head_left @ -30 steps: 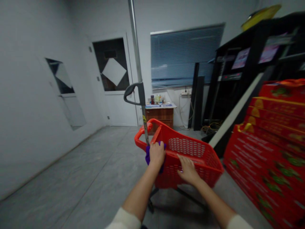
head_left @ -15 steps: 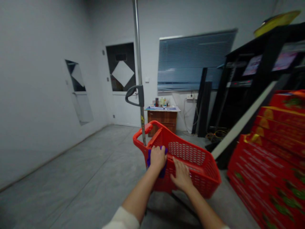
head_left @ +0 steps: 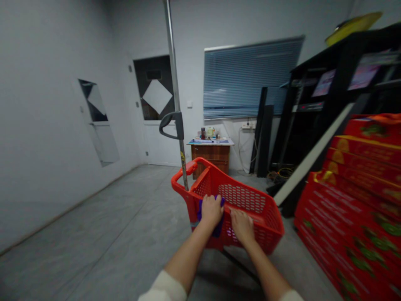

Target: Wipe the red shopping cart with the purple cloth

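A red plastic shopping cart (head_left: 266, 234) with perforated sides stands in front of me in the head view. My left hand (head_left: 212, 210) is closed around a purple cloth (head_left: 218, 229) and presses it on the cart's near upper rim. Part of the cloth hangs down the outer side below the fingers. Farther right on the same rim, my right hand (head_left: 242, 225) has its fingers bent over the edge, holding the cart. A metal pole (head_left: 173, 67) with a dark grey looped grip (head_left: 171, 125) rises by the cart's handle end.
Red printed cartons (head_left: 347, 217) are stacked close on the right, with a pale board (head_left: 313, 156) leaning behind them. Beyond the cart stands a wooden cabinet (head_left: 216, 154) with small items on top. Grey floor (head_left: 109, 234) extends left to the wall.
My left hand and the cloth have slid a little to the right along the cart's rim. My right hand has shifted slightly right, its fingers now more bent over the edge.
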The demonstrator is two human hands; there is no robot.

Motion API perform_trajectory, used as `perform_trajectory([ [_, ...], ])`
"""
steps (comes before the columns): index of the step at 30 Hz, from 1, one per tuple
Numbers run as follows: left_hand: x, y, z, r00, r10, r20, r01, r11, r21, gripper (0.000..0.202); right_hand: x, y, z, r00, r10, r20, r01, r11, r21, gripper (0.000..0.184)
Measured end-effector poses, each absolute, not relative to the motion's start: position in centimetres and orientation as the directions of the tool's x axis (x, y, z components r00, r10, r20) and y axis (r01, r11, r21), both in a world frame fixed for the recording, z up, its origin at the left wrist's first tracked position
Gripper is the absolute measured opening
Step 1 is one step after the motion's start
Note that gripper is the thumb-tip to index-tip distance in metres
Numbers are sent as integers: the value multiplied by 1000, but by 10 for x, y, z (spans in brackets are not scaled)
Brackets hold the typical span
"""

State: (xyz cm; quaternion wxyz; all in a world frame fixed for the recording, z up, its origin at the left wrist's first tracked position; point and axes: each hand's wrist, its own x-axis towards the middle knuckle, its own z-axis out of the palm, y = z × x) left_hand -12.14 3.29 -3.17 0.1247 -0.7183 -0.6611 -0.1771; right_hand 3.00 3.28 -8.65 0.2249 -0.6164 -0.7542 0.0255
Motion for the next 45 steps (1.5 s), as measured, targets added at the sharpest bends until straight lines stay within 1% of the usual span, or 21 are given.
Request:
perform_trajectory([
  [2,-123,34,-31,111,908,403,990,-136,34,31,28,33,-85,-116,943,311,925,217,-312,50],
  [3,-127,35,-29,109,906,409,991,-130,22,31,29,33,-85,-114,944,309,928,213,-307,50],
  [5,-139,37,-22,60,894,444,997,-74,15,29,30,34,-86,-122,944,306,931,215,-294,50],
  [8,-146,36,-19,-23,873,487,999,0,46,26,29,36,-88,-128,943,306,938,215,-270,48],
  [10,-138,35,-25,-19,877,480,998,-13,64,28,26,35,-89,-131,946,297,943,211,-256,49],
  [14,-115,35,-38,57,900,433,993,-95,67,35,30,33,-90,-140,943,301,943,220,-249,46],
  [17,-118,39,-35,88,914,396,992,-118,52,33,47,29,-97,-177,929,324,942,255,-217,51],
  [21,-126,43,-29,11,903,429,998,-34,46,31,72,23,-108,-243,902,356,929,322,-182,54],
  [24,-110,41,-39,-14,894,447,996,-25,81,31,75,19,-109,-234,918,320,932,306,-194,54],
  [26,-93,39,-49,15,897,443,992,-68,104,32,71,17,-106,-218,930,297,939,282,-195,52],
  [28,-81,37,-56,57,897,439,986,-119,115,34,71,16,-101,-235,927,291,935,298,-194,50],
  [30,-81,38,-57,90,898,430,982,-152,112,35,76,18,-98,-255,924,286,927,317,-198,48],
  [31,-85,38,-55,98,901,423,982,-156,106,34,82,19,-97,-238,930,281,932,300,-202,48],
  [34,-102,40,-45,69,907,415,988,-119,96,32,101,22,-97,-135,960,245,958,189,-214,49],
  [37,-107,39,-39,7,908,418,992,-60,112,30,111,22,-96,-124,976,178,961,163,-224,51],
  [39,-95,36,-42,-9,915,403,990,-50,134,30,108,19,-92,-114,985,133,964,142,-225,51],
  [42,-70,32,-51,46,929,367,979,-115,169,34,100,14,-84,-77,992,97,972,96,-216,51],
  [45,-60,32,-55,121,930,346,967,-189,169,36,97,10,-79,-90,993,79,970,106,-221,51],
])
